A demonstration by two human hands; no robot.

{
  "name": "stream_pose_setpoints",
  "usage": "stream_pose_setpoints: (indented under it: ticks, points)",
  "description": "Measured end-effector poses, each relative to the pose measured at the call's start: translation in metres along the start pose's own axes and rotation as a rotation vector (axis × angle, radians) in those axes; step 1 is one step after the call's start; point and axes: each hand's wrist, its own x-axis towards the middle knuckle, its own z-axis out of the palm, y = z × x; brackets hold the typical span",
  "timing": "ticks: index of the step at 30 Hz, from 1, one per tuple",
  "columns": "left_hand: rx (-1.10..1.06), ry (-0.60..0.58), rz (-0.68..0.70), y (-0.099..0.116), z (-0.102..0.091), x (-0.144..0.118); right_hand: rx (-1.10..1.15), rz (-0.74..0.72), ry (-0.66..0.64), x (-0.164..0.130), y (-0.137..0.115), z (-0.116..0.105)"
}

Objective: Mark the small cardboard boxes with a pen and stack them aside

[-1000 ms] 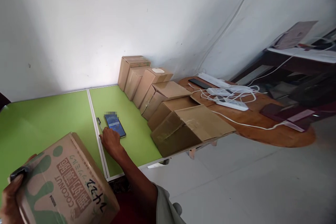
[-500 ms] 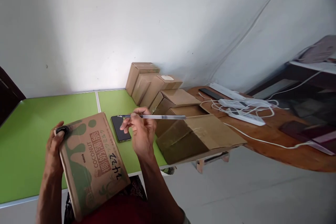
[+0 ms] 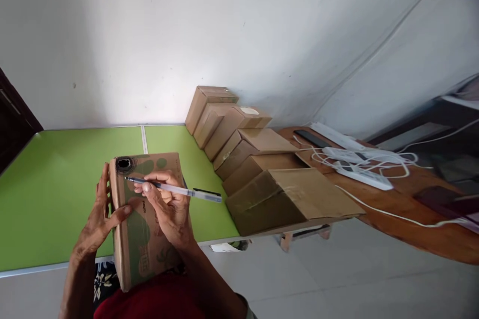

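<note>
A brown cardboard box point(image 3: 130, 239) with green printing leans between my body and the green table. Near its upper left corner is a hole point(image 3: 123, 163) with dark scribbled rings around it. My left hand point(image 3: 99, 222) grips the box's left edge, thumb on the printed face and fingers along the side. In my right hand point(image 3: 166, 204) is a pen point(image 3: 187, 192) with a clear barrel, pinched between thumb and fingers. The pen's tip points at the face just below the dark rings; whether it touches I cannot tell. My right hand covers much of the printing.
Several cardboard boxes point(image 3: 239, 132) stand in a row from the wall to the front edge of the green table point(image 3: 67, 194). On the wooden table point(image 3: 404, 214) to the right lie white power strips point(image 3: 368, 177) with tangled cables. A white wall rises behind.
My right hand has brought the pen left and down over the box. The box has turned more upright, and my left thumb has moved off the corner, baring the hole. The phone is now hidden.
</note>
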Motion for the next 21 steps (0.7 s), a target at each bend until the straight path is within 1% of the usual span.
stream_pose_setpoints:
  ticks: [4,8,11,17,21]
  points:
    - [-0.003,0.038,0.023,0.000,0.008,-0.002,-0.052,-0.067,-0.014,0.003,-0.003,0.000]
    - [-0.012,0.042,0.029,0.006,0.012,-0.006,-0.105,-0.115,-0.028,0.002,-0.004,-0.003]
    - [-0.005,0.041,0.040,0.007,0.013,-0.006,-0.157,-0.151,-0.048,0.001,-0.005,-0.006]
    - [-0.005,0.047,0.050,0.004,0.011,-0.006,-0.224,-0.162,-0.060,0.003,-0.008,-0.009]
    - [-0.031,0.034,0.016,0.010,0.012,-0.007,-0.209,-0.137,0.004,0.006,-0.011,-0.011]
